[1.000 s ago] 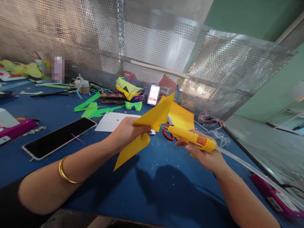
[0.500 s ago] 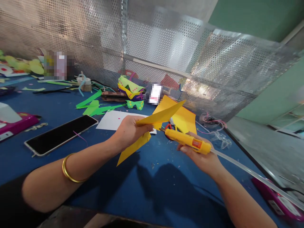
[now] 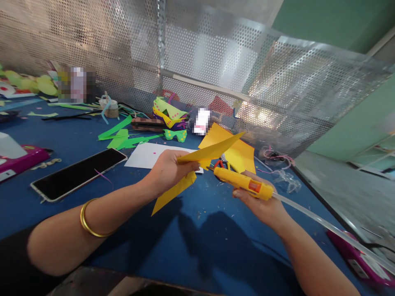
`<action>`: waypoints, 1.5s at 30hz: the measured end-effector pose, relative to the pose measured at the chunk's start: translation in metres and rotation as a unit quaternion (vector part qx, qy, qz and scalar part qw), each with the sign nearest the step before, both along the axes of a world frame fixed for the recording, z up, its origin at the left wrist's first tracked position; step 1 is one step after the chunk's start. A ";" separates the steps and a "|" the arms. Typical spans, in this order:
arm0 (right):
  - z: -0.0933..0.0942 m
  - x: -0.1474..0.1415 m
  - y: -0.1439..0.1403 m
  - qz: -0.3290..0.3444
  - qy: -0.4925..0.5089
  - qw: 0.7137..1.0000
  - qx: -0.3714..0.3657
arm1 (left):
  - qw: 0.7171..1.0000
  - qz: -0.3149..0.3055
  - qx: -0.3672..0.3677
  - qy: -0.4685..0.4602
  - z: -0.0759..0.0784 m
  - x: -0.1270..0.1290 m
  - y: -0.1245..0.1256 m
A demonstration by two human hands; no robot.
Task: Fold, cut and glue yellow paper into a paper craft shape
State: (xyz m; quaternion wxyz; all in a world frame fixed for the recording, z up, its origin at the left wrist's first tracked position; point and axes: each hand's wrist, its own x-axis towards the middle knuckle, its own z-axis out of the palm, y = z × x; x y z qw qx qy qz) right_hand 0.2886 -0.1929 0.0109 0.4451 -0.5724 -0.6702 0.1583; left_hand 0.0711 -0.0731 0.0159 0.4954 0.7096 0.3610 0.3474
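My left hand [image 3: 168,170] pinches a folded yellow paper piece [image 3: 203,158] above the blue table [image 3: 197,238], one pointed end up to the right, the other down to the left. My right hand [image 3: 262,203] grips a yellow glue gun [image 3: 243,183] with a clear glue stick [image 3: 324,224] trailing back to the right. The gun's nozzle points left, close to the paper's fold. More yellow paper [image 3: 237,152] lies flat behind the gun, with red-handled scissors [image 3: 219,163] partly hidden.
A phone [image 3: 78,173] lies screen-up at left, a white sheet [image 3: 151,156] beside it. Green strips [image 3: 123,137] and coloured cut-outs [image 3: 169,117] sit near the perforated metal screen [image 3: 197,70]. Pink devices rest at the far left [image 3: 21,158] and lower right [image 3: 358,257].
The paper has tipped flatter, its upper point swinging down and right. The glue gun has shifted slightly left and up toward the paper. The view moved a little.
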 end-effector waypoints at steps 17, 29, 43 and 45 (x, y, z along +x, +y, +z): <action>0.001 -0.001 -0.001 -0.025 0.001 1.000 -0.006 | 1.000 0.012 0.005 0.011 0.001 0.001 -0.002; -0.005 0.003 -0.002 -0.026 -0.014 0.999 -0.020 | 1.000 0.010 -0.013 0.006 0.003 0.001 -0.004; -0.006 0.004 -0.002 -0.033 -0.007 0.999 -0.029 | 1.000 0.010 -0.008 -0.001 0.001 0.001 -0.003; -0.005 0.003 -0.002 -0.030 -0.007 0.999 -0.030 | 1.000 0.008 -0.008 -0.002 0.001 0.001 -0.003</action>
